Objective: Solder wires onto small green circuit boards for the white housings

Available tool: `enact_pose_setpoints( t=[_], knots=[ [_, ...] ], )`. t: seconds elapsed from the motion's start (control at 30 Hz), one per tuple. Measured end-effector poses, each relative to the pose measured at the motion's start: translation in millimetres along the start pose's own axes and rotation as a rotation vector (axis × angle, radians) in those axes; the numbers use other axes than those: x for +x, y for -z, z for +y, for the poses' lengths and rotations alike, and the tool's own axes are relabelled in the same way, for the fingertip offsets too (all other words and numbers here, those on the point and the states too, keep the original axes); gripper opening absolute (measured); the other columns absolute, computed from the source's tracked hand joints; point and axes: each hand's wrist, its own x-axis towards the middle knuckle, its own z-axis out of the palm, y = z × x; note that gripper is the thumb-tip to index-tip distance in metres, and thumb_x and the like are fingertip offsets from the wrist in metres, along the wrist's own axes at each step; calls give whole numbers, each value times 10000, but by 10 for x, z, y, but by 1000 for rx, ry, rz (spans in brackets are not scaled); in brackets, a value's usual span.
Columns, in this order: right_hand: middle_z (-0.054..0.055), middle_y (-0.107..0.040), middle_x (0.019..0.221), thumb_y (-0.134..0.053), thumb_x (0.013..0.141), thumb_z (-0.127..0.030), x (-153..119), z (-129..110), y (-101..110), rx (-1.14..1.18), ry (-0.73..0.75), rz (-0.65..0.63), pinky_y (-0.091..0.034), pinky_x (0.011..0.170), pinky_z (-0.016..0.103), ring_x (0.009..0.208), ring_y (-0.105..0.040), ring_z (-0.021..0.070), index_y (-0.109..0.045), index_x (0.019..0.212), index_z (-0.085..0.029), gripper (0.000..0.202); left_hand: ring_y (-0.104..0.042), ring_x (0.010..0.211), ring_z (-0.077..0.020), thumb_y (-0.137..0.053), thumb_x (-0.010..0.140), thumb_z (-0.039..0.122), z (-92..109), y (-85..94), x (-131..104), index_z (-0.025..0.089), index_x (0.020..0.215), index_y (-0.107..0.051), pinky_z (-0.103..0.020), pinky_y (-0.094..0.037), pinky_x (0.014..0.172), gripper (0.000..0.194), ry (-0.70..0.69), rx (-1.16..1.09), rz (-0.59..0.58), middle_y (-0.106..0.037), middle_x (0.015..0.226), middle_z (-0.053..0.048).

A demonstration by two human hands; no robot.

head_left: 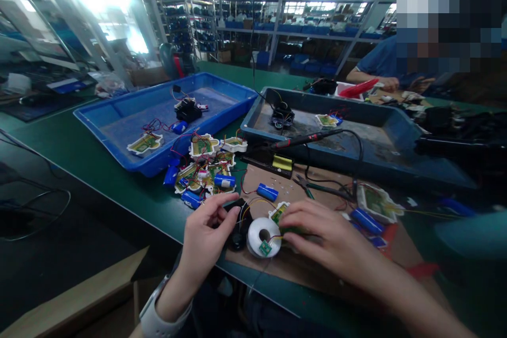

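Observation:
A white spool-like ring sits on the brown board, and a small green circuit board rests on its front face. Thin wires run from that board to my right hand, whose thumb and fingers are closed on them. Just behind the ring, a white-cased circuit board is partly covered by my right fingers. My left hand is curled beside a black part with thin wires; its thumb and forefinger are close together, and what lies between them is too small to name.
A soldering iron lies across its stand near green-handled pliers. Blue cylindrical batteries and wired boards are piled at left. Behind stand a blue tray and a dark tray. Another person sits across the table.

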Motion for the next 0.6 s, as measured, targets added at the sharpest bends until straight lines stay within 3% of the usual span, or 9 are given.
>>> enact_pose_setpoints(
  t=[0.13, 0.23, 0.4, 0.6],
  knots=[
    [41, -644, 964, -548, 901, -231, 23, -142, -204, -38, 133, 10, -466, 733, 297, 869, -578, 162, -638, 1044, -228, 169, -533, 515, -85, -618, 800, 277, 35, -28, 62, 129, 1001, -689, -179, -435, 479, 259, -10, 62, -81, -586, 621, 5],
    [37, -641, 870, -557, 895, -233, 66, -153, -300, -109, 155, 69, -457, 694, 301, 807, -575, 166, -660, 983, -210, 137, -520, 468, -94, -600, 810, 316, 83, -59, 128, 129, 1025, -673, -194, -423, 460, 294, 59, 57, -153, -586, 566, 14],
    [53, -643, 885, -570, 875, -210, 116, -126, -354, -76, -37, 177, -487, 725, 319, 835, -590, 177, -665, 959, -187, 130, -518, 424, -106, -557, 847, 371, 116, -152, 245, 133, 1046, -653, -201, -401, 430, 324, 158, -34, -236, -556, 506, 28],
    [36, -635, 873, -603, 839, -189, 95, -119, -401, 139, -183, 201, -497, 757, 317, 868, -605, 175, -658, 946, -201, 121, -474, 461, -92, -571, 847, 354, 97, -219, 298, 161, 877, -681, -195, -349, 430, 224, 63, 13, -219, -557, 555, 21]
  ],
)
